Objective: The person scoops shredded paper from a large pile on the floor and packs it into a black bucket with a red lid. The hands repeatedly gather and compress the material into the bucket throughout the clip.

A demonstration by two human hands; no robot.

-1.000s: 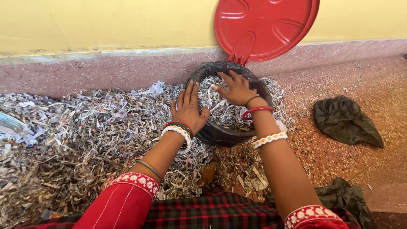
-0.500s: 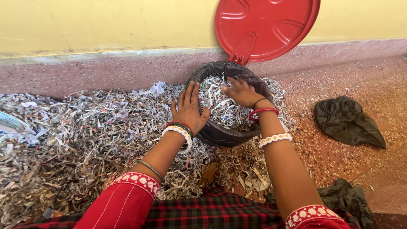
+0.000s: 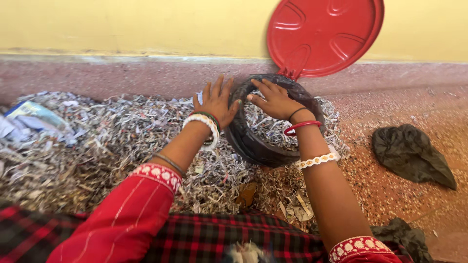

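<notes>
A round bin lined with a black plastic bag (image 3: pixel 253 146) lies tilted on the floor, its red lid (image 3: pixel 324 36) swung open against the yellow wall. Shredded paper fills its mouth (image 3: pixel 273 129). My left hand (image 3: pixel 217 102) rests flat, fingers spread, on the bin's left rim. My right hand (image 3: pixel 275 100) presses palm down on the shredded paper inside the bin, near its far rim. Both wrists wear bangles, and red sleeves cover my upper arms.
A wide heap of shredded paper (image 3: pixel 87 151) covers the floor to the left and in front of the bin. A crumpled dark bag (image 3: pixel 409 153) lies on the speckled floor at right, another dark one (image 3: pixel 402 234) near my right elbow. Red-and-black checked cloth (image 3: pixel 214 238) covers my lap.
My right hand has slid left and further back across the paper in the bin. My left hand has shifted slightly up along the rim, fingers spread wider.
</notes>
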